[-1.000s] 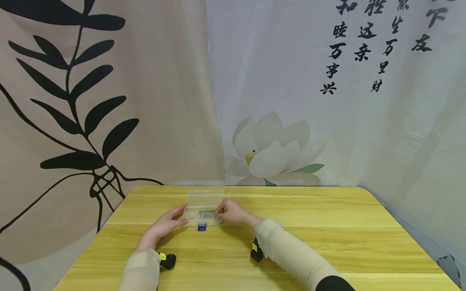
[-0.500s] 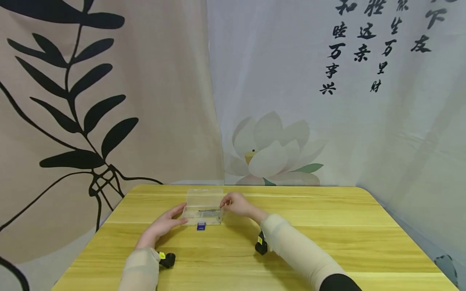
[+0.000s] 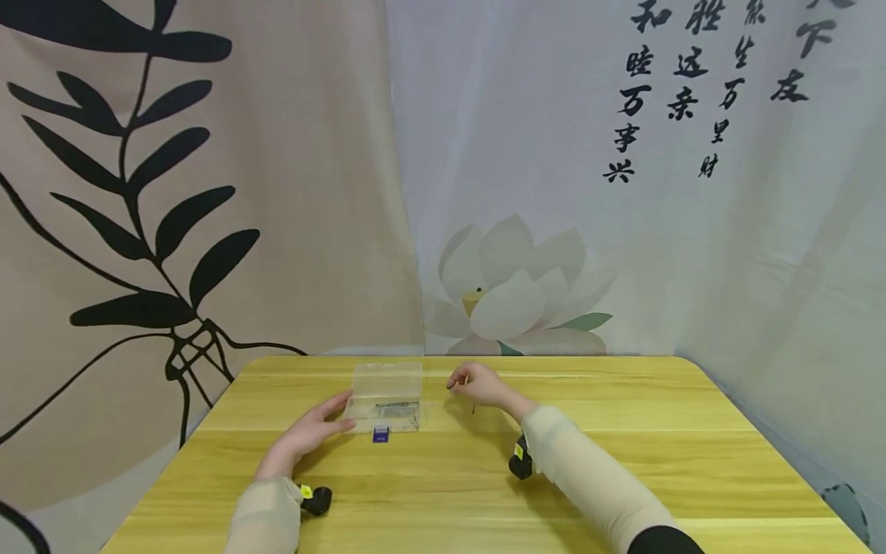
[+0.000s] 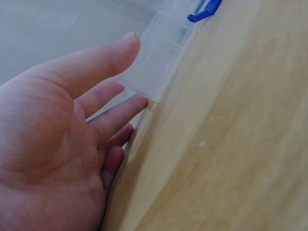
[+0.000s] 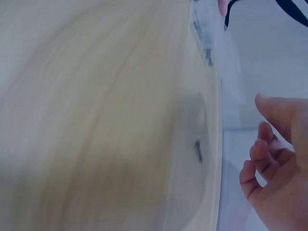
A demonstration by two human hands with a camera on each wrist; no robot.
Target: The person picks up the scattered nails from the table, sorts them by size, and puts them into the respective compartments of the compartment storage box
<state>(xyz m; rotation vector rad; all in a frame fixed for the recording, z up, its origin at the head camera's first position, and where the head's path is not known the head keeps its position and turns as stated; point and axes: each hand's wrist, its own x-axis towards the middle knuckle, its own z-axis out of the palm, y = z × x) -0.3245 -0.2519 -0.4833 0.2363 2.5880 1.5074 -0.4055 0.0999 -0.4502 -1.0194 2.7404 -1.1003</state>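
Note:
A clear plastic box (image 3: pixel 407 425) with a raised lid (image 3: pixel 388 378) and a blue latch (image 3: pixel 381 435) stands on the table, small dark pieces inside it. My left hand (image 3: pixel 314 433) holds its left end, the thumb at the front corner and the index finger near the hinge; the left wrist view shows this hand (image 4: pixel 72 130) against the box (image 4: pixel 156 57). My right hand (image 3: pixel 483 385) hovers right of the box with loosely bent fingers. In the right wrist view nothing shows between thumb and fingers of this hand (image 5: pixel 284 154). A small dark screw-like piece (image 5: pixel 198 151) lies on the table near it.
The wooden table (image 3: pixel 623 446) runs back to a printed curtain (image 3: pixel 332 192). Black wrist cameras (image 3: pixel 317 501) hang under both forearms, close above the tabletop.
My right hand has drawn away from inside the box and moved right, over the table. The left hand has stayed at the box's left end.

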